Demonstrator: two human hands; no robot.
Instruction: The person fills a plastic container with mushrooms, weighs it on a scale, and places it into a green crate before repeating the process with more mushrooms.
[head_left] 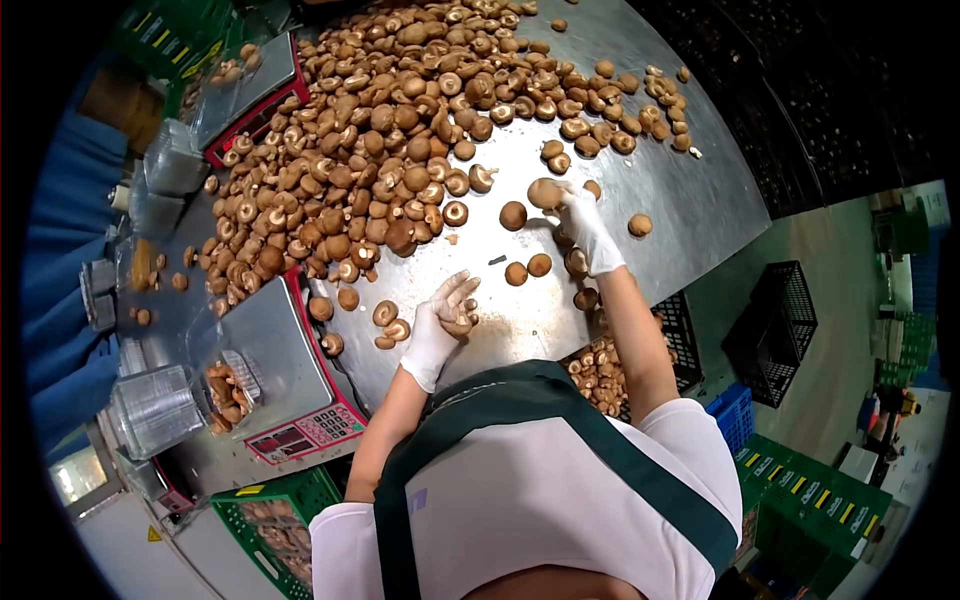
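Apron (395, 530): dark green, worn over a white shirt (520, 475), at the table edge.
Left hand (440, 328): white-gloved, above the near part of the table, fingers curled around a small brown mushroom (459, 323).
Right hand (590, 232): also gloved, farther over the table, closed on a large round mushroom (545, 193) — the cap juts out past the fingertips.
Black crate (683, 345): below the table edge beside the right forearm, with mushrooms in it.
Near scale (275, 345): left of the left hand, red-framed, bearing a clear tray (243, 373) of mushrooms (its keypad faces the person).
Clear trays (160, 408): stacked just beside that scale, at its left.
Loose mushrooms (513, 216): scattered on the bare metal between and around the hands, some caps up, some showing stems.
Table (700, 195): shiny metal, reaching away to the right of the main heap.
Main heap (375, 140): brown mushrooms piled thickly across the middle and far left of the table, beyond both hands.
Far scale (245, 95): beside the heap's left edge — a few mushrooms lie on its plate.
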